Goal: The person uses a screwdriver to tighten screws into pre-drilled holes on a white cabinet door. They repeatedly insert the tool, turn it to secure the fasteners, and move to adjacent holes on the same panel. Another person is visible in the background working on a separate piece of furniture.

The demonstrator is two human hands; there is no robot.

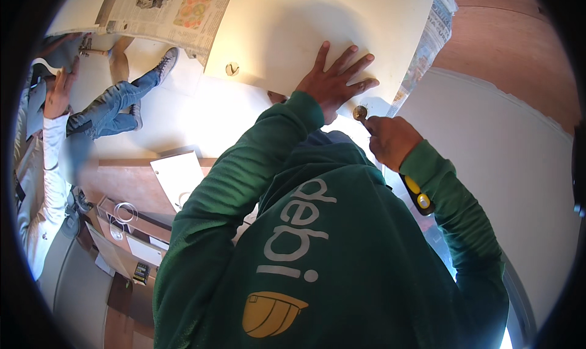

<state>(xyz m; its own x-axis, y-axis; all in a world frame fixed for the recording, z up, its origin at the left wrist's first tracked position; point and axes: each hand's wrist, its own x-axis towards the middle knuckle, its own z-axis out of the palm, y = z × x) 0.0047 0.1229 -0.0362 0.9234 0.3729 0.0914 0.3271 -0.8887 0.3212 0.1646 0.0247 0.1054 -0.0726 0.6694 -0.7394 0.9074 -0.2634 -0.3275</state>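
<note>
1. Another person's pale sleeve and open hand, beyond the worktop's left end
2. Worktop, partly covered by newspaper with columns of small print and pictures, reaching its near edge
3. White panel above newspaper, a round hole by its near left corner
4. Green sweatshirt, large pale lettering on its chest beside a yellow helmet emblem
5. Left hand, fingers released and spread flat on the panel, toward its near right corner
6. Tool of unclear kind, its tip at a brown round spot by that corner
7. Right hand, fingers clenched around the tool's handle
</note>
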